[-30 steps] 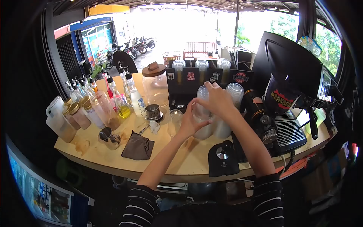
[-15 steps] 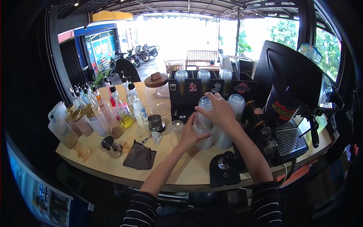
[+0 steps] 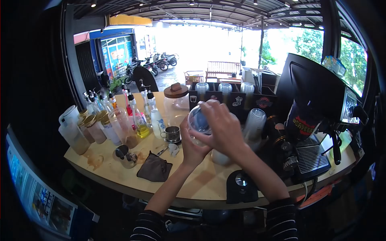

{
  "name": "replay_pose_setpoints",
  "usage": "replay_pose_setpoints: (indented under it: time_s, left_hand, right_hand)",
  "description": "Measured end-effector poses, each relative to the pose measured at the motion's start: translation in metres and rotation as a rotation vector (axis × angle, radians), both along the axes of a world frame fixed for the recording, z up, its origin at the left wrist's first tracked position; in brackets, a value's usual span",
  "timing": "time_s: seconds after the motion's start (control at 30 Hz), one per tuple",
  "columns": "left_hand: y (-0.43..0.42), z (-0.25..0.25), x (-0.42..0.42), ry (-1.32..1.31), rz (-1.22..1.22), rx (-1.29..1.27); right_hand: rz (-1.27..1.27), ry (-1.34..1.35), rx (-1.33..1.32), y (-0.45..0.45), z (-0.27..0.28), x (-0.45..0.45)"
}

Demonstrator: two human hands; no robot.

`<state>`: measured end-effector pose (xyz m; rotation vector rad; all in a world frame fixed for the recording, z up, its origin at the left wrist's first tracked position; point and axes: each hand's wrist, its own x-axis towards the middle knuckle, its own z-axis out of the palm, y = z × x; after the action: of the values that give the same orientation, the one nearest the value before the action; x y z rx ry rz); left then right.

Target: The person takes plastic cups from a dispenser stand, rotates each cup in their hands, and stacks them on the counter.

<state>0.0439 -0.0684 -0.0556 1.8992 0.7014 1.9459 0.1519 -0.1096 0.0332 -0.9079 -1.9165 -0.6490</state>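
Above the counter, between my two hands, are clear plastic cups (image 3: 198, 120), tilted so a round end faces me; I cannot tell how many are nested. My left hand (image 3: 193, 146) wraps the near left side. From above and the right, my right hand (image 3: 222, 127) curls its fingers over them. Right of my hands stands a tall stack of clear cups (image 3: 256, 122). Below my right wrist, more clear plastic (image 3: 220, 157) rests on the counter, partly hidden. Behind my hands, a black organizer (image 3: 237, 105) holds further cups.
A wooden-lidded jar (image 3: 177, 105), pump bottles (image 3: 156, 120), a metal cup (image 3: 173, 134) and a dark cloth (image 3: 155, 168) lie to the left. A black tamping stand (image 3: 241, 186) sits near the counter's front edge. The espresso machine (image 3: 313, 96) stands at right.
My hands have lifted the clear cups up and left from among the stacks and tipped them toward me. The camera view has shifted slightly.
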Motion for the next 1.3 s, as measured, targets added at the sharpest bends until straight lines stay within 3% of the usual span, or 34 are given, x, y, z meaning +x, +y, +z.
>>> replay_pose_setpoints:
  time_s: [0.1,0.17,0.2,0.23,0.3,0.33,0.4,0.43,0.53,0.7,0.83,0.9,0.93,1.03,1.1,1.17,1.3]
  left_hand:
    - [0.014,-0.01,-0.023,-0.074,0.027,-0.008]
    - [0.023,-0.018,-0.041,-0.132,-0.01,-0.109]
    - [0.02,-0.018,-0.049,-0.416,-0.377,-0.231]
    - [0.018,-0.018,-0.057,-0.419,-0.363,-0.225]
    - [0.013,-0.021,-0.071,-0.535,-0.546,-0.325]
    - [0.009,-0.022,-0.075,-0.569,-0.677,-0.327]
    - [0.006,-0.026,-0.082,-0.514,-0.705,-0.347]
    - [0.005,-0.027,-0.083,-0.459,-0.744,-0.361]
    - [-0.002,-0.025,-0.086,-0.499,-0.644,-0.409]
    - [0.011,-0.016,-0.081,-0.484,-0.462,-0.38]
    - [0.018,0.015,-0.077,-0.402,-0.367,-0.33]
    - [0.023,0.022,-0.073,-0.234,-0.255,-0.266]
    - [0.021,0.025,-0.068,-0.132,-0.189,-0.254]
    - [0.015,0.029,-0.048,0.097,-0.15,-0.238]
    - [0.009,0.028,-0.039,0.094,-0.295,-0.208]
    - [0.006,0.023,-0.04,-0.117,-0.441,-0.199]
    - [0.04,-0.071,-0.054,-0.308,-0.193,-0.407]
  right_hand:
    - [0.184,-0.056,-0.083,-0.002,-0.014,-0.017]
    - [0.357,0.118,-0.204,-0.005,-0.017,-0.018]
    - [0.378,0.225,-0.236,-0.004,-0.021,-0.015]
    - [0.394,0.22,-0.236,-0.002,-0.026,-0.012]
    - [0.316,0.572,-0.636,0.004,-0.04,-0.008]
    - [0.326,0.572,-0.647,0.011,-0.049,-0.008]
    - [0.714,0.791,-1.042,0.026,-0.067,-0.01]
    - [0.716,0.794,-1.052,0.028,-0.072,-0.011]
    - [0.964,0.806,-0.991,0.031,-0.083,-0.013]
    - [1.067,0.939,-1.181,0.034,-0.091,-0.014]
    - [0.919,0.918,-0.94,0.029,-0.083,-0.007]
    - [0.322,0.484,-0.438,0.014,-0.061,0.001]
    - [0.327,0.336,-0.379,0.014,-0.054,0.005]
    - [0.416,0.265,-0.386,0.019,-0.046,-0.004]
    - [0.433,0.315,-0.495,0.025,-0.046,-0.001]
    - [0.416,0.336,-0.509,0.03,-0.046,0.002]
    - [0.38,0.366,-0.326,0.035,-0.041,0.013]
